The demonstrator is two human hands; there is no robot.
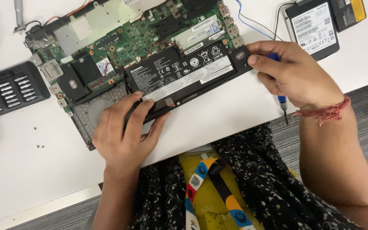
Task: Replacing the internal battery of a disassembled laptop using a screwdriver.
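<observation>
Battery pack (184,74), long and black, lies in the opened laptop chassis (103,108) on your white bench (22,170), its near edge under your left hand (124,134), fingers flat and unclenched. Your right hand (297,76) pinches its far-right corner, grip closed round a blue screwdriver (281,100). Beyond sits a green circuit board (137,34).

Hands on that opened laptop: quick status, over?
Left hand flat on the black battery, near edge. Right hand grips its right corner, blue screwdriver tucked in palm. Nothing blocking.
</observation>
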